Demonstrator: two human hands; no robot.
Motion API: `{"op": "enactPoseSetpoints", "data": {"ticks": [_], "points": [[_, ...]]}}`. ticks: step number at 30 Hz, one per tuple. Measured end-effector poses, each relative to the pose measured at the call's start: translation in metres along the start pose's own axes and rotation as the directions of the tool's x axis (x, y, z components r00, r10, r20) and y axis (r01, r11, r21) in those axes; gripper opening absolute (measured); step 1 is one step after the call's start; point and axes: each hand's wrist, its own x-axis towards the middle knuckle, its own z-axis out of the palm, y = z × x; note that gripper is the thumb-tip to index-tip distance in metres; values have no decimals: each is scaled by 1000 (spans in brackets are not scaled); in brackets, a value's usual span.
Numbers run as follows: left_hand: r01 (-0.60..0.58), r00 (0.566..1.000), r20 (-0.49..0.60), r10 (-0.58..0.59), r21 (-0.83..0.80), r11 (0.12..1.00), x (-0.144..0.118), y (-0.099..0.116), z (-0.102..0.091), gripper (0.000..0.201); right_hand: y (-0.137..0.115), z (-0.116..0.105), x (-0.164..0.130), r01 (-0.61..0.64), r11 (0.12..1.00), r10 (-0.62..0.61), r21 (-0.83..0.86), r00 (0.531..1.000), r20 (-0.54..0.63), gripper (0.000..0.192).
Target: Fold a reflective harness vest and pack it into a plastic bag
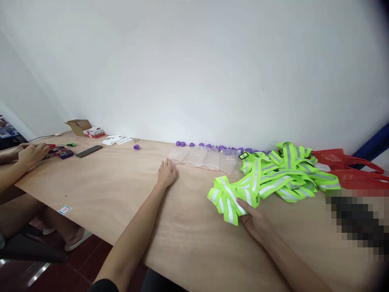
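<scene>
**Two hands on a plywood table, one at a reflective vest**

At the far left a co-worker's hand [32, 153] rests on the pale plywood table [121, 194], next to a small dark blue and red box [62, 152] and a green marker pen [71, 144]. Behind them, against the white wall, sits an open brown cardboard box [78, 126] with a red and white packet [95, 132] beside it. A flat black phone [89, 151] lies just right of the small box, and a few white paper slips [115, 140] lie farther back. A single purple plastic cap [136, 147] stands alone on the wood.

The person's left hand [166, 173] lies palm down and flat on the table, fingers spread a little, its grip loose and holding nothing. Its fingertips are near a row of clear plastic zip bags [206, 157] laid side by side. Behind the bags a line of purple caps [209, 146] runs along the wall.

Right of centre, the right hand [257, 223] has its grip closed on the near edge of a folded neon yellow-green vest with silver reflective stripes [227, 198], thumb on top. This vest lies on the table, touching a larger pile of similar neon vests [288, 172]. Beyond the pile, at the right edge, lie red fabric bags [346, 166].
</scene>
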Motion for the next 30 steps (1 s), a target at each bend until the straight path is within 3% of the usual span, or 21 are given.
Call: {"op": "enactPoseSetpoints", "data": {"ticks": [3, 8, 11, 17, 23, 30], "points": [[-4, 1000, -14, 5, 51, 999, 5, 0, -4, 56, 0, 1, -1, 7, 1000, -8, -14, 1000, -8, 57], [-3, 999, -38, 8, 111, 994, 8, -5, -14, 43, 0, 1, -2, -7, 1000, 6, -12, 1000, -10, 65], [9, 1000, -15, -7, 139, 990, 9, -9, -11, 35, -1, 2, -3, 1, 1000, -1, -23, 1000, -9, 68], [-40, 999, -9, 41, 112, 993, 16, -15, -2, 40, -2, 8, -6, -3, 1000, 2, -9, 1000, -23, 66], [-103, 968, -228, 102, 9, 995, 21, -15, -9, 43, 0, 7, -5, 21, 1000, -21, -7, 1000, -4, 68], [-243, 825, -544, 155, -93, 966, 16, -3, -34, 38, -5, 8, -9, 16, 999, -13, -42, 998, 66, 47]]}}
